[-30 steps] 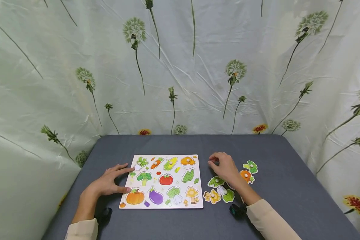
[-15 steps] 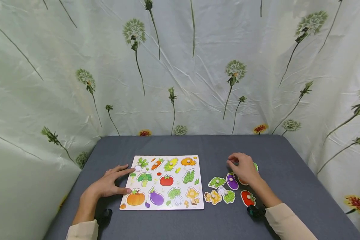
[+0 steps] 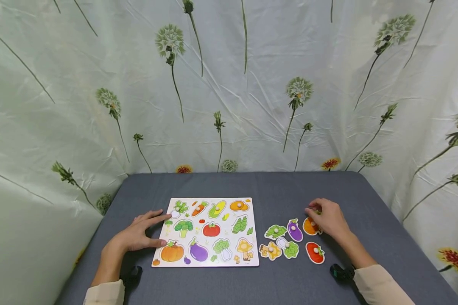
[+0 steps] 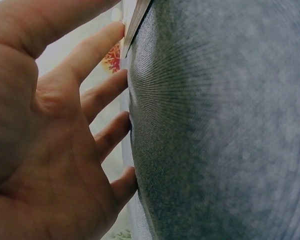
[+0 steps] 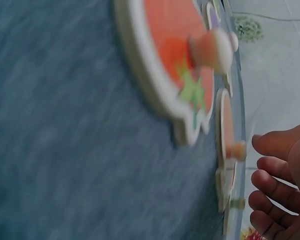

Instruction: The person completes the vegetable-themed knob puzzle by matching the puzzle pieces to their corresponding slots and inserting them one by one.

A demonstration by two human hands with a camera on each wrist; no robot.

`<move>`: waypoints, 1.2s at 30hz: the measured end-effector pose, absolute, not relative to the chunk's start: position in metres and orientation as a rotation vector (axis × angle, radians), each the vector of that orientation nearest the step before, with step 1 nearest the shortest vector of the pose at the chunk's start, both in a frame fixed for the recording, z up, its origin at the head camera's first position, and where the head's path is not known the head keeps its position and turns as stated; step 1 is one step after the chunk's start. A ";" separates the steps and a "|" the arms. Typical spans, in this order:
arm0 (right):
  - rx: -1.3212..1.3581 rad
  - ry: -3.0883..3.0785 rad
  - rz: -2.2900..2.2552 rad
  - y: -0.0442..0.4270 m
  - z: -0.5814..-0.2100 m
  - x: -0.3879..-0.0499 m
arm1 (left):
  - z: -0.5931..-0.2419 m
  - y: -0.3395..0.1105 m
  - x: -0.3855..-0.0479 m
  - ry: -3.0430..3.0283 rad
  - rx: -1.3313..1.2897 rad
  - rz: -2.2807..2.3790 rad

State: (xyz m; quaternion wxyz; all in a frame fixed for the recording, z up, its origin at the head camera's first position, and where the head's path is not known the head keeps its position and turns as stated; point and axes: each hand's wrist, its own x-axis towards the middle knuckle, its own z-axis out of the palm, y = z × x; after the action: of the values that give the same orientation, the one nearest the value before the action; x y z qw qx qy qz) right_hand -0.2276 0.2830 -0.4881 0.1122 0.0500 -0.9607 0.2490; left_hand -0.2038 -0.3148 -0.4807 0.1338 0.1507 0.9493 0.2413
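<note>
My left hand (image 3: 137, 231) rests at the left edge of a white vegetable puzzle board (image 3: 209, 259), index finger and thumb extended onto it. In the left wrist view its fingers (image 4: 112, 95) are spread and touch the cloth and board edge. Over the far-right pieces hovers my right hand (image 3: 328, 218), covering most of a green broccoli piece. The right wrist view shows the fingers (image 5: 270, 185) bent with a gap before the thumb, near a green knob (image 5: 237, 203), apparently without contact. Just in front lies an orange pumpkin piece (image 3: 310, 225), partly hidden by the hand.
Knobbed pieces lie right of the board: a purple eggplant (image 3: 294, 231), a red tomato (image 3: 315, 253), a bok choy (image 3: 290, 249), yellow mushrooms (image 3: 274, 250) and a green pea-pod-like piece (image 3: 275, 231). Knobbed pieces, including a carrot (image 3: 199, 207), sit in the board's top row. A patterned curtain (image 3: 229, 106) hangs behind.
My right hand has moved right, from beside the board across the loose pieces to the broccoli piece, uncovering the eggplant, tomato and part of the pumpkin. The left hand has stayed still.
</note>
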 end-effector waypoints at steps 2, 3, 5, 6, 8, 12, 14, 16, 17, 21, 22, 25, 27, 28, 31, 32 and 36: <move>0.134 -2.837 0.720 0.287 -0.489 -0.226 | -0.481 -0.315 -0.204 2.753 0.434 0.700; 0.127 -2.845 0.717 0.289 -0.490 -0.225 | -0.481 -0.315 -0.204 2.753 0.432 0.701; 0.120 -2.856 0.717 0.292 -0.491 -0.224 | -0.481 -0.314 -0.203 2.752 0.430 0.700; 0.119 -2.858 0.715 0.293 -0.491 -0.224 | -0.481 -0.314 -0.203 2.751 0.429 0.700; 0.120 -2.851 0.705 0.295 -0.492 -0.224 | -0.480 -0.315 -0.203 2.750 0.430 0.703; 0.098 -2.817 0.689 0.298 -0.494 -0.224 | -0.480 -0.315 -0.203 2.748 0.432 0.707; 0.069 -2.804 0.687 0.301 -0.496 -0.225 | -0.480 -0.315 -0.203 2.748 0.433 0.706; 0.037 -2.796 0.684 0.304 -0.498 -0.225 | -0.480 -0.315 -0.203 2.747 0.431 0.704; 0.022 -2.795 0.685 0.305 -0.498 -0.225 | -0.480 -0.315 -0.203 2.747 0.430 0.702; -0.046 -2.813 0.695 0.310 -0.500 -0.223 | -0.479 -0.314 -0.203 2.749 0.430 0.702; -0.057 -2.819 0.701 0.311 -0.500 -0.222 | -0.479 -0.314 -0.203 2.749 0.430 0.704; -0.063 -2.827 0.720 0.313 -0.501 -0.219 | -0.480 -0.314 -0.203 2.747 0.433 0.707; -0.053 -2.826 0.727 0.314 -0.501 -0.218 | -0.480 -0.314 -0.203 2.745 0.428 0.711; -0.047 -2.824 0.729 0.315 -0.501 -0.218 | -0.480 -0.314 -0.203 2.744 0.427 0.713; -0.034 -2.819 0.739 0.315 -0.500 -0.217 | -0.480 -0.313 -0.203 2.741 0.420 0.716; -0.029 -2.818 0.739 0.315 -0.500 -0.217 | -0.480 -0.313 -0.203 2.740 0.418 0.719; -0.011 -2.810 0.731 0.312 -0.500 -0.219 | -0.479 -0.313 -0.202 2.740 0.413 0.719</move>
State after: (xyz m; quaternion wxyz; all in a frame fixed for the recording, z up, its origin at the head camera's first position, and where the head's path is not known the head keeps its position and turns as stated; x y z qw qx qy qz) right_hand -0.2189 0.3122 -0.5001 0.1186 -0.0038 -0.9610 0.2500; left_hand -0.2025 -0.3132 -0.4794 0.1391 0.1428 0.9478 0.2487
